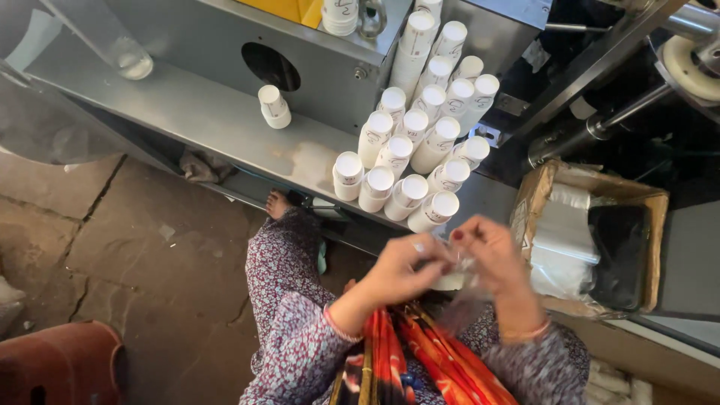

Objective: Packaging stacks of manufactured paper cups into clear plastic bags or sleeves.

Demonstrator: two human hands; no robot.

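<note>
My left hand [401, 268] and my right hand [491, 251] meet in front of my chest, both pinching a thin clear plastic bag [459, 296] that hangs crumpled below the fingers. A white cup [450, 282] shows between the hands; whether it is inside the bag I cannot tell. Just beyond my hands, several stacks of white paper cups [409, 154] stand upside down on the grey metal shelf [210, 112] of a machine. One short stack of cups [274, 106] stands apart to the left.
A cardboard box [536, 196] holding clear plastic bags [559, 240] sits at my right. Metal rollers and a frame [600, 124] rise at the upper right. A cracked stone floor [135, 247] lies left, with a red stool [60, 364] at the bottom corner.
</note>
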